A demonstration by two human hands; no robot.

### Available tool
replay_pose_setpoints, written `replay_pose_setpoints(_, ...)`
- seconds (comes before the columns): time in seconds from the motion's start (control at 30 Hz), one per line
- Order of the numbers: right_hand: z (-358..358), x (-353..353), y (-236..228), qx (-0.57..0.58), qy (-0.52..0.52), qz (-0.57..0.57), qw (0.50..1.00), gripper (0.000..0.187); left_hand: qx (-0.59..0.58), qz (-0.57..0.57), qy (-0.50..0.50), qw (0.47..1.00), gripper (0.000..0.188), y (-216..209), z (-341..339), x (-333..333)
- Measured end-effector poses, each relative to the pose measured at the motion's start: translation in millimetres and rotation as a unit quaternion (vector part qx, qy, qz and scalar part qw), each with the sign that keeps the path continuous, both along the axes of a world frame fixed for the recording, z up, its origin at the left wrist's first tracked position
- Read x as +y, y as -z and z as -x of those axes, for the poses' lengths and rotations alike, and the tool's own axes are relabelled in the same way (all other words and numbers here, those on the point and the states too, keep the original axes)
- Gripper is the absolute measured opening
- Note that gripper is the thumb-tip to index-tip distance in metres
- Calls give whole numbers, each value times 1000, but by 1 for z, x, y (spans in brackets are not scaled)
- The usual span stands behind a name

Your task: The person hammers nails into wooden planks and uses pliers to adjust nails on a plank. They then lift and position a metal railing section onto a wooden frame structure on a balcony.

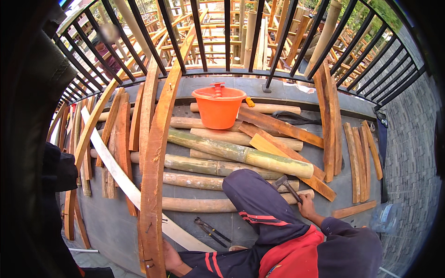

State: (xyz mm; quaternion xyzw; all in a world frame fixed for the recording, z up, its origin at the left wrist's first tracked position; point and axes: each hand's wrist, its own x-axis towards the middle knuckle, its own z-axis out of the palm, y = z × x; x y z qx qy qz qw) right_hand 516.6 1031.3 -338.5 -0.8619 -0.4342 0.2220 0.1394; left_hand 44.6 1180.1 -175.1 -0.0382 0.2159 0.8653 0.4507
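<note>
Right hand (pixel 306 207) clenched round hammer (pixel 290 189), well right of long plank (pixel 154 167). Left hand (pixel 171 257) nearer, at plank's right edge; fingers hidden, can't tell grip. Plank's long axis runs forward from left hand; nails (pixel 149 227) protrude just forward-left.

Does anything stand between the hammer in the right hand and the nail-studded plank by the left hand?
Yes: in this view, the raised knee lies between the hammer in the right hand and the plank by the left hand.
</note>
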Motion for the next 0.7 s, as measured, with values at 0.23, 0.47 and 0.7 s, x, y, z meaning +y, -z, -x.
replay_pose_setpoints(0.23, 14, 32, -15, -31, -52, -70, 996, 31, 162, 29, 156, 974, 39, 26, 2, -26)
replay_pose_setpoints(0.47, 62, 122, -120, 345, -6, -121, 931, 32, 540, 286, 161, 775, 34, -16, -38, -35)
replay_pose_setpoints(0.7, 127, 139, -167, 26, -277, -177, 944, 57, 810, 258, 106, 515, 45, -75, -34, -57)
